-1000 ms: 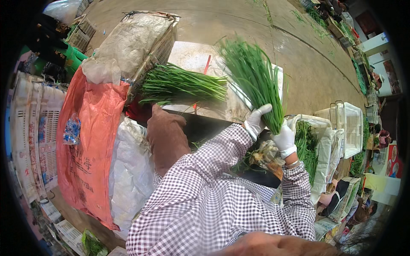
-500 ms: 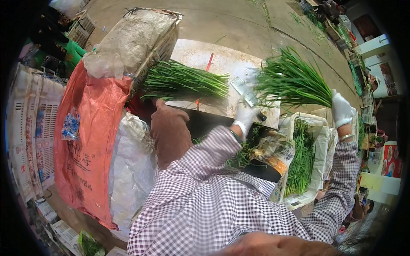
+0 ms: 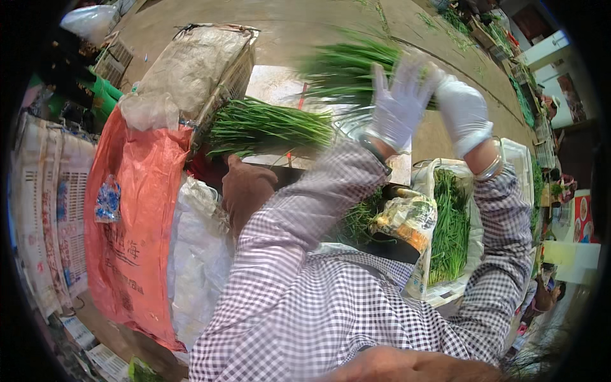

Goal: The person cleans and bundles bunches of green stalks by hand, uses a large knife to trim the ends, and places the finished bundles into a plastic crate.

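Observation:
My right hand, in a white glove, is closed round the cut end of a bundle of long green chives. The leaves stretch to the left above the far side of the white board, smeared by motion. My left hand, also gloved, is raised with its fingers spread, right beside the stalks and my right hand. A second bundle of chives lies on the left part of the board. The cleaver is mostly covered by my left hand and wrist, and what shows there is blurred.
On the right stands a lined white crate of chives. A crumpled printed bag lies beside it. At the left are a red sack, a plastic-covered crate and a brown-covered shape.
The right hand has swung left and up with the chives, whose leaves now sweep over the board's far side. My left hand has left the cleaver and risen, fingers spreading, to meet the bundle.

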